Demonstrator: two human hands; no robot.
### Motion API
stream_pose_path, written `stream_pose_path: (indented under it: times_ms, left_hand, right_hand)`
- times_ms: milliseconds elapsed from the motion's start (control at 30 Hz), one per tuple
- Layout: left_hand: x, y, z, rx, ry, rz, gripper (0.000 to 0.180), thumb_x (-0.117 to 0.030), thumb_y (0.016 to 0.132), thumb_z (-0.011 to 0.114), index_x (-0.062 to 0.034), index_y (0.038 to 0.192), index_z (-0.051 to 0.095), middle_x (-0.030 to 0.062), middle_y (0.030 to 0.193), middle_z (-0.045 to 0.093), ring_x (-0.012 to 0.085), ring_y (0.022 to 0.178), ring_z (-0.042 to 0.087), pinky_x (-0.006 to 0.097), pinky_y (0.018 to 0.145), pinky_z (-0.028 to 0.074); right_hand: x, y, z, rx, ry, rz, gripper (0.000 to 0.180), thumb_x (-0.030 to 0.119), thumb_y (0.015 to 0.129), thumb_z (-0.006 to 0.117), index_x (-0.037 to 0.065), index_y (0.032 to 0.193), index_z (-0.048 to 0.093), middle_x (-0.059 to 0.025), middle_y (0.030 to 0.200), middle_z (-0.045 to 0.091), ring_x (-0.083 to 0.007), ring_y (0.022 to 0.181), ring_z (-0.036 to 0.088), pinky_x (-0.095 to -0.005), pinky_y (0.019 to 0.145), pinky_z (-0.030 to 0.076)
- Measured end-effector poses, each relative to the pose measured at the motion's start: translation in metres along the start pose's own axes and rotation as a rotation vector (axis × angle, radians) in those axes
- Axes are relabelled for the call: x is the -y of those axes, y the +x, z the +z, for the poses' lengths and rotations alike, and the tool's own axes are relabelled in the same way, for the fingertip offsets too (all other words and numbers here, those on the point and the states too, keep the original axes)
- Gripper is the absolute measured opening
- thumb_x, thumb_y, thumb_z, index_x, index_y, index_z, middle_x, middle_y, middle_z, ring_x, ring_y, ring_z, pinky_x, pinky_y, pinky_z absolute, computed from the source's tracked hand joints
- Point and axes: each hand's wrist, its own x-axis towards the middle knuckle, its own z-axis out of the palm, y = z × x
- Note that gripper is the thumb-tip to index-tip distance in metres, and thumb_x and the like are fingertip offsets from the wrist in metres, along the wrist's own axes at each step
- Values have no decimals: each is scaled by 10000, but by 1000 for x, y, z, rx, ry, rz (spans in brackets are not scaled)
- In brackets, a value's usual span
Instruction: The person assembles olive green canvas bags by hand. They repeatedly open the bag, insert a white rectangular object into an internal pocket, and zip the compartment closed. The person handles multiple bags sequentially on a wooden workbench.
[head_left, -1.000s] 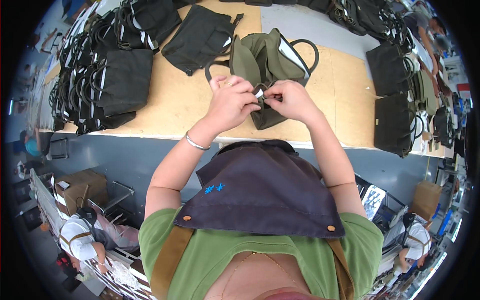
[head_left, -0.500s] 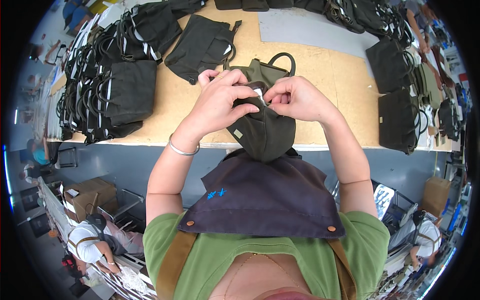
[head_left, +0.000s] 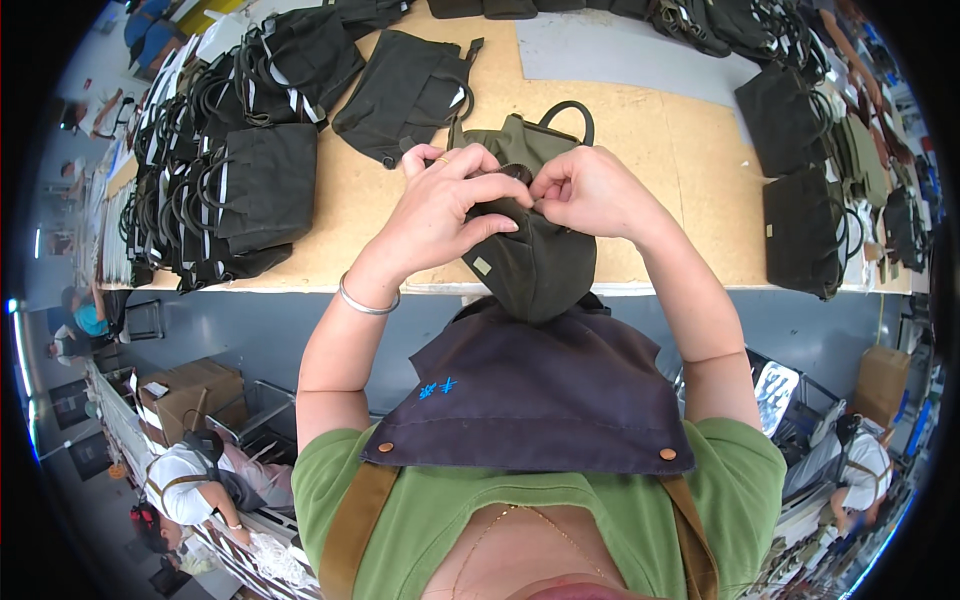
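Observation:
A dark olive handbag (head_left: 537,262) lies at the table's near edge against my apron, its zippered opening turned up between my hands. My left hand (head_left: 450,205) grips the opening's left rim, with thumb and fingers on the fabric. Opposite it, my right hand (head_left: 592,195) pinches the rim at the zipper's end, fingers curled together. The exact bit under the fingertips is too small to make out. One round handle (head_left: 570,108) stands up beyond the hands. A small pale label sits on the bag's near left side.
Piled dark handbags (head_left: 265,185) fill the table's left side. A flat dark bag (head_left: 405,95) lies beyond my left hand. More bags (head_left: 805,232) stand at the right. Co-workers (head_left: 190,485) sit behind on both sides, near a cardboard box (head_left: 195,395).
The white bit that showed inside the opening is now hidden. My left fingers have moved right across the opening, closer to my right fingertips. The view has shifted slightly.

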Motion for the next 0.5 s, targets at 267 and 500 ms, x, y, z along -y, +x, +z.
stream_pose_path:
  times_ms: [267, 500]
  left_hand:
    - [13, -4, 7, -26, 63, 6, 170, -246, 714, 793, -157, 843, 726, -13, 911, 551, 148, 876, 528, 382, 871, 251]
    - [9, 1, -2, 48, 61, 6, 209, -262, 722, 784, -91, 820, 713, 11, 949, 567, 192, 942, 527, 412, 901, 259]
  right_hand:
    - [-6, -2, 4, 36, 137, -102, 139, 53, 724, 684, 19, 853, 721, -79, 733, 669, -157, 665, 636, -283, 630, 508]
    - [-6, -5, 7, 58, 179, -180, 132, 23, 778, 660, 28, 900, 711, -96, 825, 670, -214, 747, 647, -328, 688, 513]
